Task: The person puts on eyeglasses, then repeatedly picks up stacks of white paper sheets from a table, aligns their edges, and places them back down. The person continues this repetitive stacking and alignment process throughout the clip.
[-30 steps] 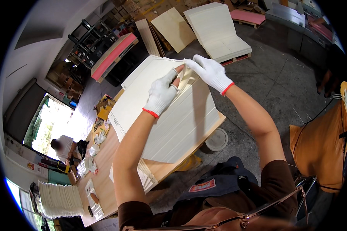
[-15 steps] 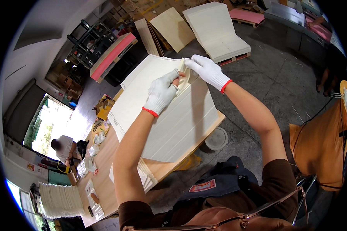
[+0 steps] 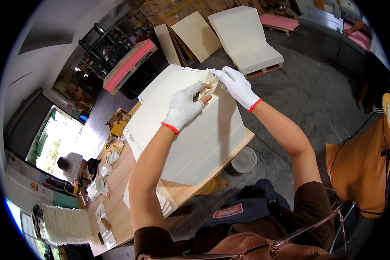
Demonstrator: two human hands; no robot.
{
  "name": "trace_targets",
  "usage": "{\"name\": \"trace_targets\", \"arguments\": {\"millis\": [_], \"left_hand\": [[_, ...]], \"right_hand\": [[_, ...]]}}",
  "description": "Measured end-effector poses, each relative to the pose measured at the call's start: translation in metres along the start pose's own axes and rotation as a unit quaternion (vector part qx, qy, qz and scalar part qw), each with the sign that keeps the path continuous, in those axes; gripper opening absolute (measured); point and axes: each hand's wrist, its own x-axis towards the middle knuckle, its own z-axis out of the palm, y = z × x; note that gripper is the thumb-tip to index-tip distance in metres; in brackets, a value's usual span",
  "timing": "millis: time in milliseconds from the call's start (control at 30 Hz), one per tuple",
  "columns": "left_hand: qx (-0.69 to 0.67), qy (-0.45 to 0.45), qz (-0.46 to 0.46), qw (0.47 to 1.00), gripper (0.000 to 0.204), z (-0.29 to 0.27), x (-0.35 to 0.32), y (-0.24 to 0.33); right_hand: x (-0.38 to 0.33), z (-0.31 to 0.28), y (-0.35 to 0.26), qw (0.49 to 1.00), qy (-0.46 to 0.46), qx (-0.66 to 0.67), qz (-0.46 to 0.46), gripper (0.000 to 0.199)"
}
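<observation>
Both my hands wear white knit gloves with red cuffs. My left hand (image 3: 184, 108) and my right hand (image 3: 237, 86) meet over the far end of a big stack of cream paper sheets (image 3: 195, 143). Between their fingertips they pinch a small folded cream paper piece (image 3: 210, 82). The stack lies on a wooden table (image 3: 117, 203) that runs off to the lower left.
Cream boards on a pallet (image 3: 247, 39) and pink stacks (image 3: 128, 65) stand on the grey floor beyond. A round white lid (image 3: 243, 160) lies on the floor by the table. Another person (image 3: 73, 167) bends at the table's left end. An orange bag (image 3: 359, 173) sits at right.
Both hands have stayed at the stack's far end, shifting slightly as their fingers work the small folded piece.
</observation>
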Motion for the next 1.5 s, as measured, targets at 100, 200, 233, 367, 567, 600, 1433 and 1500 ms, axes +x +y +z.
{"name": "trace_targets", "arguments": {"millis": [100, 200, 233, 367, 567, 600, 1433, 1500], "left_hand": [[0.014, 0.002, 0.008, 1.0, 0.033, -0.001, -0.001, 0.0], [0.056, 0.024, 0.062, 0.996, 0.035, 0.002, -0.006, 0.004], [0.07, 0.031, 0.083, 0.994, 0.037, 0.005, -0.008, 0.006], [0.124, 0.122, 0.151, 0.973, 0.043, 0.016, -0.009, -0.006], [0.186, 0.088, 0.067, 0.976, 0.035, 0.019, 0.002, -0.011], [0.206, 0.094, 0.065, 0.972, 0.033, 0.019, 0.008, -0.011], [-0.096, 0.036, -0.005, 0.995, 0.043, 0.019, 0.01, -0.03], [-0.099, 0.038, 0.005, 0.994, 0.042, 0.017, 0.01, -0.029]], "right_hand": [[0.005, 0.001, 0.005, 1.0, -0.005, 0.008, 0.011, 0.056], [0.003, -0.003, 0.002, 1.0, -0.011, -0.016, -0.024, 0.056], [0.006, -0.007, 0.003, 0.998, 0.012, -0.039, -0.042, 0.055], [0.003, -0.037, -0.013, 0.972, -0.003, -0.235, 0.0, 0.063], [-0.002, -0.032, -0.014, 0.906, -0.134, -0.398, -0.055, 0.065], [-0.001, -0.032, -0.015, 0.899, -0.139, -0.408, -0.074, 0.064], [0.013, 0.005, 0.008, 0.988, -0.006, -0.107, -0.114, 0.059], [0.012, 0.006, 0.007, 0.987, 0.0, -0.104, -0.123, 0.061]]}}
